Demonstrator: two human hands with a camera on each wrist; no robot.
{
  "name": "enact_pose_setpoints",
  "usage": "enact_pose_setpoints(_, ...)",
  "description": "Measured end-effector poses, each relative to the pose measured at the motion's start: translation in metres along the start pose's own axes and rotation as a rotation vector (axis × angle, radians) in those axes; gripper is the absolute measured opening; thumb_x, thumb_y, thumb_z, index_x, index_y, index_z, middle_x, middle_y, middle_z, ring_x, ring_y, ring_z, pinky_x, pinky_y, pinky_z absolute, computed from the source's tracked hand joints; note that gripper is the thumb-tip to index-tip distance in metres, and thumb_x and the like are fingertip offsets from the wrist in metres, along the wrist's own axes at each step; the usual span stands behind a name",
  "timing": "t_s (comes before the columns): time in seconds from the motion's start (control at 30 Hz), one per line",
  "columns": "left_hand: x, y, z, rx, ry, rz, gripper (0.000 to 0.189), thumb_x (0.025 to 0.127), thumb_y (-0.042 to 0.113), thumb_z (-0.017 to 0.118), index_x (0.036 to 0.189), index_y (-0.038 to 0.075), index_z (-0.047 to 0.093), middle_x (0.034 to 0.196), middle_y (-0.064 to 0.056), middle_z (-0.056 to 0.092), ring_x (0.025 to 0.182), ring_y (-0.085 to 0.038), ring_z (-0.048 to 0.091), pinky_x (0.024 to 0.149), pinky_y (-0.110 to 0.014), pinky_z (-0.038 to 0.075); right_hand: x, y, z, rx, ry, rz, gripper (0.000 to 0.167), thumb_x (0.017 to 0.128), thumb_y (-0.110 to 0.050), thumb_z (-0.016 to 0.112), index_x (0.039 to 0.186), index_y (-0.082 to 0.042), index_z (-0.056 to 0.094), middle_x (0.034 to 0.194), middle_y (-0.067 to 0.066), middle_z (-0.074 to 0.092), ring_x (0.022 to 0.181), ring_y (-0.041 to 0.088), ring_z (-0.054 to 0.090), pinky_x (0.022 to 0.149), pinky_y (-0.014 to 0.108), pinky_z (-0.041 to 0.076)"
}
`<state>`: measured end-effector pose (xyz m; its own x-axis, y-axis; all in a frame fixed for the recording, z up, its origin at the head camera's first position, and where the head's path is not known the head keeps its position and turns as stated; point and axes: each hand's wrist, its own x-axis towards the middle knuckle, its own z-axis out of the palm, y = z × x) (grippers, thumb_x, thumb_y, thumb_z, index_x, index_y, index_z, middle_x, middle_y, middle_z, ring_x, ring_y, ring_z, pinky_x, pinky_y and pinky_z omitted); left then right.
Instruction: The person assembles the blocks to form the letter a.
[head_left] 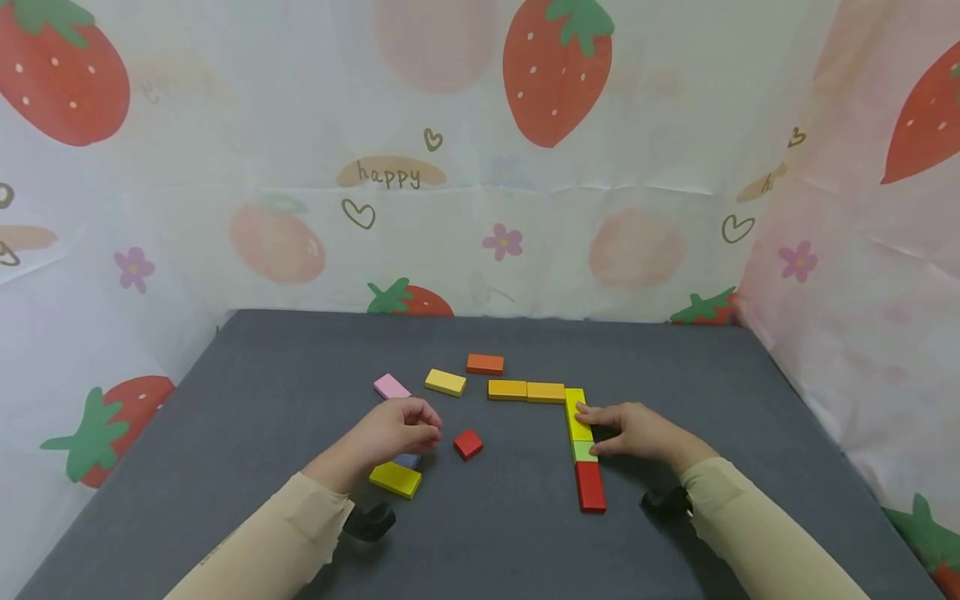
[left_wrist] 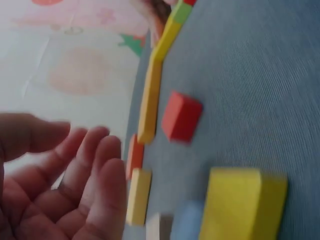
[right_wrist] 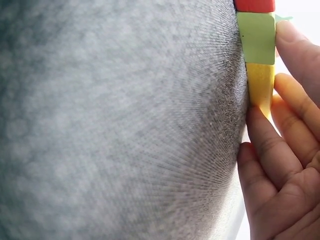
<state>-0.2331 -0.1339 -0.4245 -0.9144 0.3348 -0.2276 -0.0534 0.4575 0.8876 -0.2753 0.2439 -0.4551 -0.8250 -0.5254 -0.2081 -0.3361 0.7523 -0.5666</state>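
My right hand point(head_left: 637, 429) touches a row of wooden blocks, its fingertips on the bright yellow block point(head_left: 578, 429) and its thumb at the light green block point(right_wrist: 257, 39). A red oblong block point(head_left: 590, 487) lies against the near end of the green one. Two amber blocks point(head_left: 507, 390) run leftward from the yellow block's far end, making a corner. My left hand point(head_left: 397, 429) hovers over the left blocks with loosely bent fingers and nothing in its grasp. Beneath it are a yellow block point(head_left: 396, 480) and a partly hidden blue block point(head_left: 407, 460).
Between the hands sits a small red block point(head_left: 468, 444). Farther back lie a pink block point(head_left: 392, 386), a pale yellow block point(head_left: 446, 382) and an orange block point(head_left: 485, 364). A strawberry-printed curtain point(head_left: 465, 250) borders the dark grey table point(head_left: 495, 542) at the back and sides.
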Motion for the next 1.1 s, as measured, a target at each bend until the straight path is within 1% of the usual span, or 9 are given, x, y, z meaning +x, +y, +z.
enact_pose_setpoints(0.17, -0.006, -0.013, -0.01, 0.152, 0.005, 0.015, 0.007, 0.086, 0.015, 0.063, 0.088, 0.008, 0.063, 0.08, -0.005, 0.061, 0.074, -0.018, 0.058, 0.071, -0.029, 0.051, 0.0, 0.0, 0.0, -0.001, 0.002, -0.001, 0.06, 0.078, -0.036, 0.07, 0.132, -0.021, 0.049, 0.14, -0.001, 0.041, 0.13, 0.027, 0.035, 0.101, 0.046, 0.032)
enact_pose_setpoints(0.37, -0.01, -0.027, -0.021, 0.235, 0.013, 0.015, 0.005, 0.086, 0.015, 0.062, 0.081, 0.012, 0.062, 0.076, -0.001, 0.061, 0.069, -0.016, 0.053, 0.063, -0.028, 0.046, 0.0, 0.001, 0.0, 0.001, 0.003, -0.001, 0.06, 0.078, -0.036, 0.07, 0.132, -0.021, 0.05, 0.14, -0.001, 0.041, 0.13, 0.027, 0.035, 0.101, 0.046, 0.032)
enact_pose_setpoints(0.47, -0.013, -0.032, -0.025, 0.26, 0.019, 0.032, 0.006, 0.086, 0.013, 0.061, 0.081, 0.011, 0.062, 0.074, -0.002, 0.06, 0.067, -0.016, 0.052, 0.061, -0.028, 0.045, 0.001, 0.002, 0.001, 0.003, 0.001, -0.006, 0.06, 0.077, -0.037, 0.07, 0.132, -0.021, 0.05, 0.14, -0.001, 0.041, 0.13, 0.027, 0.035, 0.101, 0.046, 0.032)
enact_pose_setpoints(0.57, -0.015, -0.034, -0.029, 0.258, 0.019, 0.04, 0.008, 0.087, 0.013, 0.06, 0.082, 0.009, 0.062, 0.074, -0.002, 0.061, 0.067, -0.016, 0.052, 0.062, -0.028, 0.046, 0.001, 0.003, 0.001, 0.005, 0.0, -0.001, 0.06, 0.077, -0.038, 0.07, 0.132, -0.022, 0.05, 0.14, -0.002, 0.041, 0.13, 0.027, 0.034, 0.101, 0.046, 0.031)
enact_pose_setpoints(0.67, -0.016, -0.035, -0.03, 0.241, 0.018, 0.025, 0.008, 0.088, 0.014, 0.059, 0.083, 0.008, 0.063, 0.076, -0.002, 0.061, 0.069, -0.017, 0.054, 0.064, -0.028, 0.047, 0.001, 0.003, 0.001, 0.007, 0.002, 0.006, 0.06, 0.077, -0.038, 0.07, 0.132, -0.022, 0.05, 0.14, -0.002, 0.041, 0.13, 0.027, 0.034, 0.101, 0.047, 0.031)
enact_pose_setpoints(0.8, -0.017, -0.037, -0.03, 0.25, 0.03, -0.001, 0.008, 0.088, 0.016, 0.06, 0.084, 0.009, 0.063, 0.074, -0.002, 0.059, 0.068, -0.016, 0.053, 0.064, -0.028, 0.047, 0.001, 0.003, 0.001, 0.012, 0.004, 0.006, 0.06, 0.078, -0.037, 0.07, 0.132, -0.022, 0.05, 0.14, -0.002, 0.041, 0.13, 0.027, 0.034, 0.101, 0.046, 0.031)
enact_pose_setpoints(1.0, -0.016, -0.044, -0.032, 0.317, 0.045, 0.017, 0.007, 0.087, 0.017, 0.061, 0.083, 0.012, 0.062, 0.07, -0.001, 0.056, 0.066, -0.015, 0.05, 0.06, -0.028, 0.042, 0.0, 0.001, 0.0, 0.001, 0.002, 0.011, 0.06, 0.078, -0.038, 0.069, 0.132, -0.023, 0.049, 0.141, -0.002, 0.04, 0.131, 0.028, 0.033, 0.101, 0.047, 0.031)
enact_pose_setpoints(1.1, -0.016, -0.047, -0.033, 0.338, 0.056, 0.002, 0.007, 0.086, 0.019, 0.062, 0.082, 0.014, 0.063, 0.071, -0.001, 0.055, 0.067, -0.015, 0.049, 0.059, -0.028, 0.041, 0.0, 0.002, -0.001, -0.011, 0.0, 0.009, 0.061, 0.078, -0.04, 0.069, 0.132, -0.023, 0.048, 0.141, -0.002, 0.04, 0.131, 0.028, 0.033, 0.101, 0.047, 0.031)
